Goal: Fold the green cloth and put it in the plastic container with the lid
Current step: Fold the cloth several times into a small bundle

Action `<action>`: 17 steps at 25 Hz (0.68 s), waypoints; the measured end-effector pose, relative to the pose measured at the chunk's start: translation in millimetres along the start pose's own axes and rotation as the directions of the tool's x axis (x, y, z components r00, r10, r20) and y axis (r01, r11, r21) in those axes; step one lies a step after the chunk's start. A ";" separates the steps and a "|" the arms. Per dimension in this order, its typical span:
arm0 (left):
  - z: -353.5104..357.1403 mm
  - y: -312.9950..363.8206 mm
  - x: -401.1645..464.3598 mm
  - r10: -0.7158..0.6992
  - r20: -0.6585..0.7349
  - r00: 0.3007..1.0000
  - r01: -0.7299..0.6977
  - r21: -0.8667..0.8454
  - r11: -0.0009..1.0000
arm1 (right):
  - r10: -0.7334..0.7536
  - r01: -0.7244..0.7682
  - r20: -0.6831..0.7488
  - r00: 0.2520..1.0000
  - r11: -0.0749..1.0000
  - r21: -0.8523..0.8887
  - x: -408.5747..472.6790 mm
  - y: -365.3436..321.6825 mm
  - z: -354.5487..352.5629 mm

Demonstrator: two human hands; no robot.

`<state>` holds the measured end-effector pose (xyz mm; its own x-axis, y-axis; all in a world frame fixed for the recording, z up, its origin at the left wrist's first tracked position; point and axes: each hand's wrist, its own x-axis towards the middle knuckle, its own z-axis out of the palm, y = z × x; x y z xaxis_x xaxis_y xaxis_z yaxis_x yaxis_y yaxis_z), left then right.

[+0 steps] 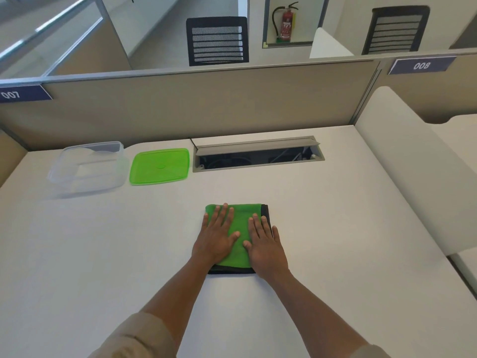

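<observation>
**A:** At the far left of the white worktop (309, 202), a clear plastic container (87, 166) stands open, its green lid (160, 166) lying flat just beside it on the right. Both sit well apart from the green cloth (241, 228). What is the risk from here?

**B:** The carry. The cloth lies folded into a compact rectangle near the middle of the worktop, a dark underside showing along its right and near edges. It looks soft and loose; lifted by one edge only, the layers could likely fall open on the way to the container.

**A:** And at the container itself?

**B:** The folded rectangle looks close to the size of the opening, though that is hard to judge from this angle. A bunched corner could catch on the rim or keep the lid from seating. The container also looks light, so a nudge might slide it.

**A:** The hands?

**B:** The left hand (216, 236) presses flat on the cloth's left half, palm down, fingers spread and pointing away from the person. The right hand (265, 241) does the same on the right half, its outer fingers over the dark edge. Both are open and gripping nothing, thumbs nearly meeting over the green middle, forearms reaching straight in from the near edge.
</observation>
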<state>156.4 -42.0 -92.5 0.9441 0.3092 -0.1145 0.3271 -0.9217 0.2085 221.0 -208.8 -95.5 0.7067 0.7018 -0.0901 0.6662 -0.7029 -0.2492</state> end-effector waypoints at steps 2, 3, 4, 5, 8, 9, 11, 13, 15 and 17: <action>-2.9 0.2 0.3 0.006 0.013 1.000 -0.006 0.004 1.000 | 0.001 -0.001 0.006 1.000 1.000 -0.004 0.5 -0.3 -0.1; -5.8 0.7 0.6 0.014 0.030 0.999 -0.015 0.012 1.000 | -0.001 0.001 0.013 1.000 1.000 -0.004 1.3 -0.2 -1.1; -9.3 1.1 -0.3 0.030 0.045 0.999 -0.031 0.024 0.999 | -0.007 0.007 0.024 1.000 1.000 -0.003 2.2 -0.2 -2.9; -12.5 1.2 -2.9 0.054 0.049 0.997 -0.056 0.040 0.998 | -0.018 0.018 0.037 0.999 1.000 0.000 3.1 0.3 -4.9; -20.9 -4.0 -20.4 0.158 -0.016 0.987 -0.156 0.078 0.985 | -0.043 0.042 0.028 0.999 0.999 0.034 2.4 3.1 -13.3; -22.5 -8.3 -29.6 0.196 -0.053 0.979 -0.191 0.081 0.978 | -0.061 0.061 -0.002 0.998 0.997 0.051 -1.1 4.0 -16.7; -22.2 -17.5 -46.7 0.272 -0.118 0.955 -0.264 0.084 0.961 | -0.157 0.161 -0.074 0.985 0.985 0.062 -11.4 7.2 -21.1; -20.1 -25.9 -63.6 0.318 -0.159 0.935 -0.304 0.104 0.947 | -0.278 0.286 -0.127 0.952 0.957 0.046 -25.6 9.3 -21.4; -18.3 -31.8 -76.9 0.345 -0.156 0.926 -0.330 0.113 0.937 | -0.337 0.344 -0.137 0.932 0.938 0.035 -38.5 12.4 -19.4; -17.4 -35.7 -86.3 0.378 -0.119 0.918 -0.365 0.119 0.923 | -0.364 0.368 -0.116 0.924 0.930 0.013 -45.6 16.7 -17.9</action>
<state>64.0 -31.7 -73.1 0.9953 -0.0369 0.0897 -0.0474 -0.9918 0.1187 204.1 -254.6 -78.3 0.4384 0.8908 0.1193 0.8763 -0.3941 -0.2772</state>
